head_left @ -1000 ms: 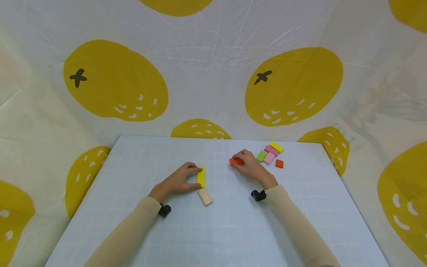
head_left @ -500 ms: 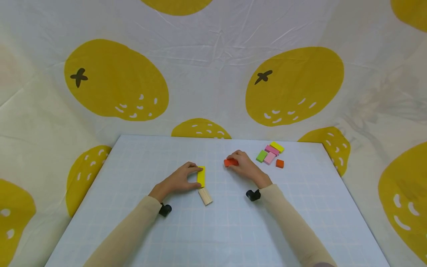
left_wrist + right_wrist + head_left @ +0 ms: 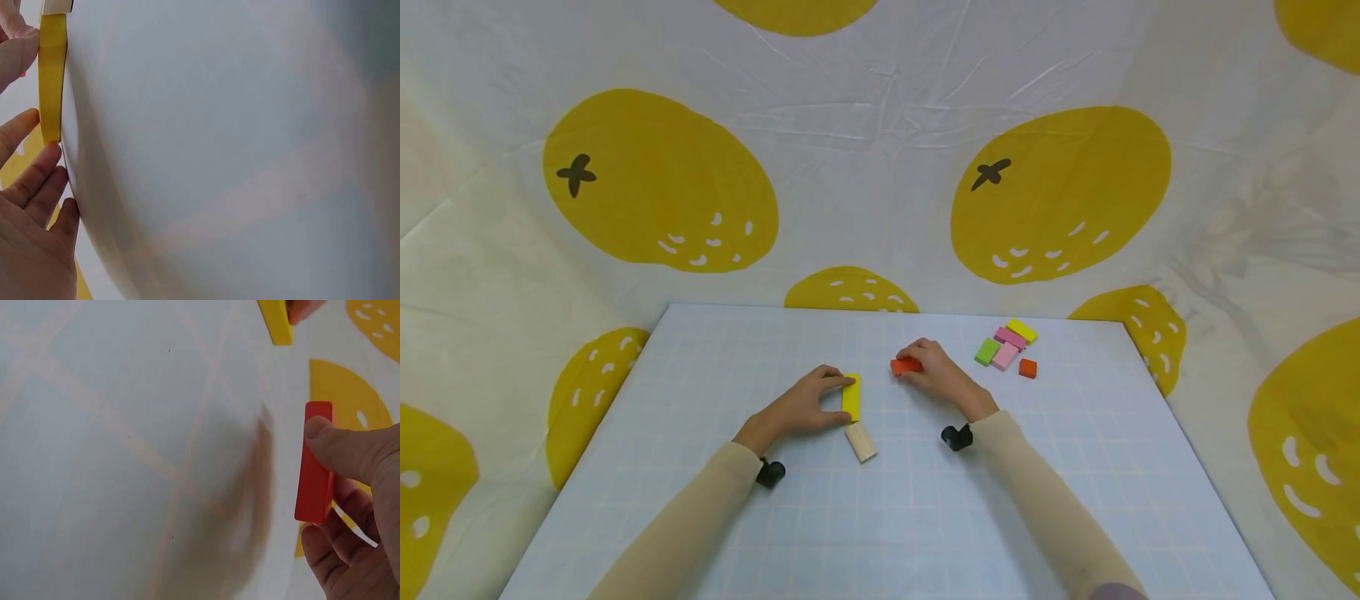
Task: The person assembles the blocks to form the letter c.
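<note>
A yellow block (image 3: 851,400) lies on the table with my left hand (image 3: 808,404) around its left side, thumb at the near end and a fingertip at the far end. The left wrist view shows this yellow block (image 3: 52,75) between thumb and fingers. Touching or almost touching its near end is a plain wooden block (image 3: 861,442), set at a slant. To the right, my right hand (image 3: 943,375) pinches a red block (image 3: 904,366). In the right wrist view the red block (image 3: 314,481) is held off the table, above its shadow.
At the back right lie a green block (image 3: 987,352), a light pink block (image 3: 1004,357), a darker pink block (image 3: 1010,337) and another yellow block (image 3: 1022,331), close together. A small orange-red block (image 3: 1027,368) sits just right of them. A fruit-print cloth (image 3: 865,192) hangs behind the table.
My right hand has carried the red block leftward, closer to the yellow block. The left hand, the yellow block and the wooden block stay where they were.
</note>
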### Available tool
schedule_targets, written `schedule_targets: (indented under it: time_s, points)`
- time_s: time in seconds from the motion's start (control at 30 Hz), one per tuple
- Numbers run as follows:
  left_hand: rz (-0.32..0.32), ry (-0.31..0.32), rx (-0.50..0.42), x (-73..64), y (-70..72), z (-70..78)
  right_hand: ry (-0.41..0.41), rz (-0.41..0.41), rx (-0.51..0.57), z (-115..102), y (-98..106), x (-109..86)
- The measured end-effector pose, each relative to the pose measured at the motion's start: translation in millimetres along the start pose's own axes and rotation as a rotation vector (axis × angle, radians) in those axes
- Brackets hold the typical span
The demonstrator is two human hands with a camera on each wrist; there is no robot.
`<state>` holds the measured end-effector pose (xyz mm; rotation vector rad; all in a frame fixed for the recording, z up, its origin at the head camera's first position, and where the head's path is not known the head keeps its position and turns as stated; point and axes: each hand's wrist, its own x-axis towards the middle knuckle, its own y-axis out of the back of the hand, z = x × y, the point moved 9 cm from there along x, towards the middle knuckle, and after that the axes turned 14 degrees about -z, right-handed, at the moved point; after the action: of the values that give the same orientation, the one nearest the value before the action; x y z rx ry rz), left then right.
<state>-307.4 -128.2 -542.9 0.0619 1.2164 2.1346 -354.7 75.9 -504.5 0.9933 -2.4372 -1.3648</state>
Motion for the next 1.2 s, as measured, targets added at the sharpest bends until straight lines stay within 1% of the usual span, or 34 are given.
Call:
schedule_targets:
  time_s: [0.23,0.57,0.8,0.97,1.2]
  points:
    - [0.003,0.011,-0.006,0.6,-0.6,-2.6,0.029,-0.014,-0.028,-10,-2,7.3]
    - [0.002,0.011,-0.022,-0.3,0.4,-0.3,0.042,-0.039,-0.052,-20,-4,20.2]
    - [0.006,0.015,-0.017,-0.4,0.3,-1.9,0.086,-0.058,-0.123,-30,-3,32.2]
    - [0.003,0.008,-0.029,-0.7,0.1,-0.2,0.127,-0.048,-0.159,-37,-2,39.8]
    - [0.002,0.002,-0.023,-1.0,0.6,0.2,0.128,-0.078,-0.146,-40,-8,52.3]
